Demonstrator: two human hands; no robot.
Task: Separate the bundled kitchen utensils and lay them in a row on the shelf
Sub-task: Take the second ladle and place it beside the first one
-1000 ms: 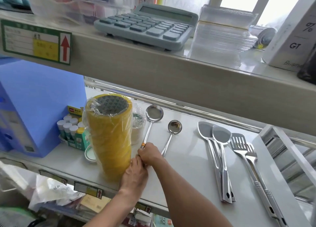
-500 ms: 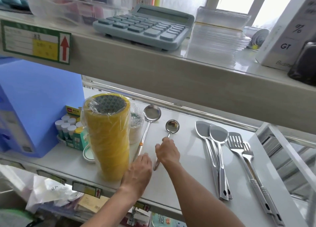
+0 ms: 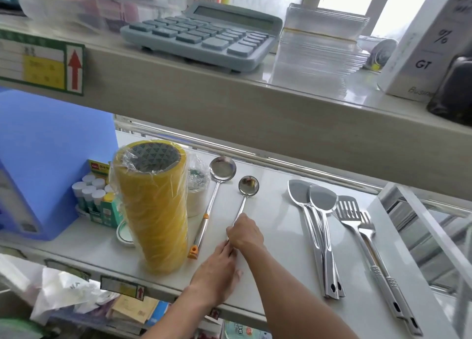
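Observation:
On the white shelf [image 3: 281, 236] lie two ladles side by side. The large ladle [image 3: 221, 171] has an orange handle tip and lies free beside the tape stack. My right hand [image 3: 245, 232] grips the handle of the small ladle [image 3: 248, 186], whose bowl points to the back. My left hand [image 3: 217, 269] rests flat on the shelf, its straight fingers reaching the hidden end of that handle. Further right lie two overlapping spatulas [image 3: 320, 199], a slotted turner [image 3: 347, 209] and a serving fork [image 3: 367, 227], the last two pressed together.
A tall wrapped stack of yellow tape rolls [image 3: 150, 206] stands left of the ladles, with glue sticks [image 3: 90, 193] and a blue box [image 3: 48, 160] beyond. An upper shelf with a calculator [image 3: 201, 35] overhangs. A white divider [image 3: 431, 226] bounds the right.
My right hand left the large ladle's handle and took the small ladle's handle. My left hand let go of the large ladle and slid right, flat on the shelf.

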